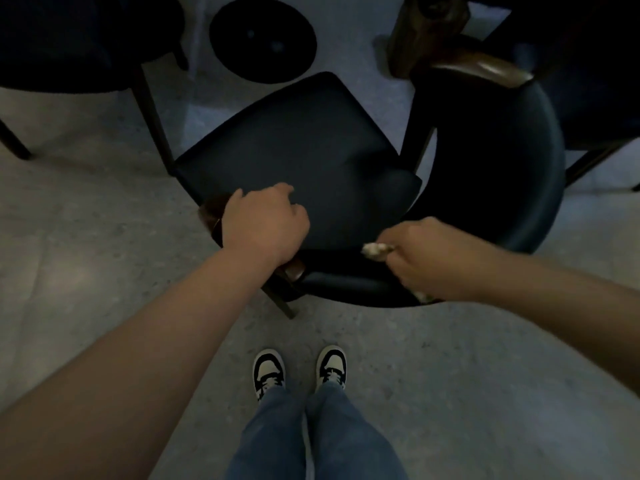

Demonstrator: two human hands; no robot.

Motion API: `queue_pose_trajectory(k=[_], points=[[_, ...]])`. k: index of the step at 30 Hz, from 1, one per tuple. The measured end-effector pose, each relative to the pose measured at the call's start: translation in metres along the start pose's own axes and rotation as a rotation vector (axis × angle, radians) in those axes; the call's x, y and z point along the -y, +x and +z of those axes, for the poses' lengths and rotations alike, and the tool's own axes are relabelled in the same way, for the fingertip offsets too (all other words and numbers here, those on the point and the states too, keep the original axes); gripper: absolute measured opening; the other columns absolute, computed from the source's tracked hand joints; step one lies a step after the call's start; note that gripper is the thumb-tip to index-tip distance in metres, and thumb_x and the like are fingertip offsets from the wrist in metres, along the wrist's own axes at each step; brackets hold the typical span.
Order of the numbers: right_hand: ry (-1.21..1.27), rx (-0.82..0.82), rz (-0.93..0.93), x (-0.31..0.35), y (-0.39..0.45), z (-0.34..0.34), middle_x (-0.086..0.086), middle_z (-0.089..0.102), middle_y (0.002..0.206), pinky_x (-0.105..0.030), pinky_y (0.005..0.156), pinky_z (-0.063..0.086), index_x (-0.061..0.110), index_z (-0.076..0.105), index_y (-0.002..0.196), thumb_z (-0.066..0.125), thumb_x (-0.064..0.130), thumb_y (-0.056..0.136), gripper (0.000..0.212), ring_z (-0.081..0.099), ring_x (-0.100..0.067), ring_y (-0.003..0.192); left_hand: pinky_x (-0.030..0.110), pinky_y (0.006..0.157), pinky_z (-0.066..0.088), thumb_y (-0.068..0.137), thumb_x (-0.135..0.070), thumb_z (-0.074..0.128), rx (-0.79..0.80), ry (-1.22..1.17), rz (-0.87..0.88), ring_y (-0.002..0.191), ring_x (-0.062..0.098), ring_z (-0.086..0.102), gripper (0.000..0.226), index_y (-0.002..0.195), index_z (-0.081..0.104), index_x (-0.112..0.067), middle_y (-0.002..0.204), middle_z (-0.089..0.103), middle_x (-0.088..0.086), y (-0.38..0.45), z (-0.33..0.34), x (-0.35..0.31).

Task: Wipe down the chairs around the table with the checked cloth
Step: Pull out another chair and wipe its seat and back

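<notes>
Dark padding covers the chair (294, 150). The left hand (265, 223) grips the wooden end of its backrest; the right hand (429, 254) clutches the bunched cloth (375, 249) at the backrest's inner edge. Bunched so small, the cloth probably skips patches, and hard rubbing could slide the chair on the smooth floor (86, 254).

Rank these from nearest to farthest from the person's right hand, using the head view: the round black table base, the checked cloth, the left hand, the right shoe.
1. Checked cloth: gripped in the right hand itself, over the chair back.
2. Left hand: to its left, on the chair's wooden arm end.
3. Right shoe: on the floor below.
4. Round black table base: beyond the seat, at the top of the view.
</notes>
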State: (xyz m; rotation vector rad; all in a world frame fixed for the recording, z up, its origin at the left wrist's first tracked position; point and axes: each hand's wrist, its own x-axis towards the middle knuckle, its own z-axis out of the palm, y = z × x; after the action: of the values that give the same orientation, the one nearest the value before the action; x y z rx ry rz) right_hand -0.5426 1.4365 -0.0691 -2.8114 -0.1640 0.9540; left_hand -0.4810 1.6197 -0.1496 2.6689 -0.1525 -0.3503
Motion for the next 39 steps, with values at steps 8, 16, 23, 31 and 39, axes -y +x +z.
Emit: queue_pose_trajectory(k=[8,16,23,31,39], points=[[0.218,-0.093,-0.058,0.041,0.019,0.018,-0.005,0.059,0.084,-0.034,0.07,0.047,0.011,0.06,0.09,0.039,0.021,0.095,0.024,0.057,-0.025,0.078,0.03,0.061,0.041,0.093,-0.039,0.042,0.13,0.133,0.13,0.077,0.022,0.06,0.033,0.101,0.071,-0.025,0.09,0.07,0.0,0.003,-0.002,0.002],[0.126,-0.026,-0.025,-0.013,0.002,0.009,-0.003,0.07,0.101,-0.035,0.084,0.052,0.024,0.069,0.11,0.043,0.015,0.09,0.033,0.064,-0.018,0.089,0.03,0.059,0.037,0.096,-0.046,0.034,0.331,0.251,0.274,0.078,0.023,0.058,0.043,0.106,0.066,-0.019,0.091,0.065,0.005,0.006,0.0,-0.005],[-0.107,0.033,0.042,-0.096,0.008,-0.024,-0.004,0.069,0.112,-0.042,0.099,0.044,0.016,0.07,0.111,0.05,0.016,0.093,0.027,0.062,-0.023,0.109,0.036,0.078,0.046,0.097,-0.045,0.037,0.481,0.349,0.394,0.099,0.029,0.059,0.043,0.123,0.058,-0.017,0.115,0.061,0.011,0.016,0.004,-0.018],[-0.224,-0.008,0.045,-0.174,0.027,-0.057,-0.003,0.056,0.135,-0.037,0.12,0.006,0.015,0.065,0.119,0.047,0.013,0.096,0.03,0.032,-0.017,0.14,0.039,0.09,0.05,0.095,-0.052,0.043,0.47,0.176,0.323,0.106,0.027,0.059,0.046,0.127,0.057,-0.021,0.121,0.063,0.006,0.018,0.001,-0.014],[-0.485,-0.015,0.061,-0.213,0.067,-0.082,-0.008,0.034,0.152,-0.044,0.119,0.004,0.015,0.052,0.135,0.04,0.016,0.099,0.038,0.004,-0.023,0.147,0.034,0.068,0.034,0.098,-0.049,0.035,0.299,0.507,0.33,0.097,0.029,0.061,0.043,0.111,0.054,-0.014,0.114,0.062,0.01,0.019,0.024,-0.035]])
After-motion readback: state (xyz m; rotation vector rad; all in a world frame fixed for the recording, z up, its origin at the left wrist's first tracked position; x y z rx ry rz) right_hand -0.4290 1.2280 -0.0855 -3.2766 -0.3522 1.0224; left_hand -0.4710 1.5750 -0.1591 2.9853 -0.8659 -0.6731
